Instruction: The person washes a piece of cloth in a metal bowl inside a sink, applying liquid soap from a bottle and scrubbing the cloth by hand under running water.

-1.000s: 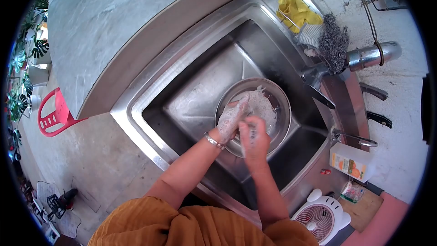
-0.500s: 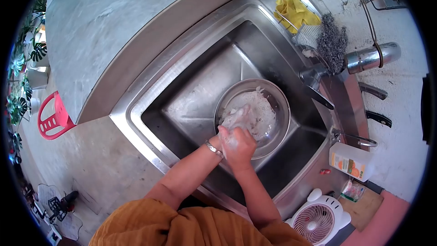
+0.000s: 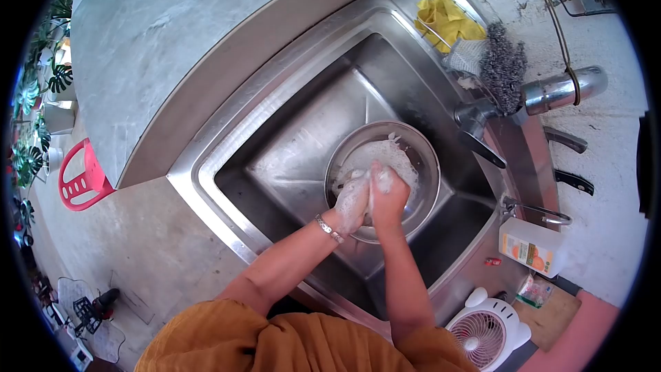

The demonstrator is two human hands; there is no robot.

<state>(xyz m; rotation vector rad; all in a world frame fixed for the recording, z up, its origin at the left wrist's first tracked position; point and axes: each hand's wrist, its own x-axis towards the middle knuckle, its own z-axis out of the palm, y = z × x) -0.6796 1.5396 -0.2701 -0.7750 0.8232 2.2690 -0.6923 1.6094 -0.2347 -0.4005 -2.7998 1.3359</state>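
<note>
Both hands meet over a round metal bowl [image 3: 432, 189] in the sink, pressed side by side. My left hand [image 3: 352, 200], with a metal bracelet [image 3: 329, 229] at its wrist, is coated in white foam and looks closed. Against it, my right hand [image 3: 390, 191] is also closed, with foam near its knuckles. Anything between the two hands is hidden by fingers and suds. Whitish, foamy water [image 3: 375, 153] fills the bowl, and a pale, ragged bit of foam or material shows at its far side.
The bowl stands in a steel sink [image 3: 289, 145]. Right of it are a faucet [image 3: 564, 89], steel-wool scourer [image 3: 502, 69], yellow cloth [image 3: 444, 17], two knives [image 3: 573, 181], a labelled plastic bottle [image 3: 530, 244] and a small white fan [image 3: 485, 334]. A grey counter [image 3: 186, 34] lies left.
My right hand has slid off the back of my left hand to beside it, moving right and slightly forward. My left hand has drawn back a little. The bowl stays put.
</note>
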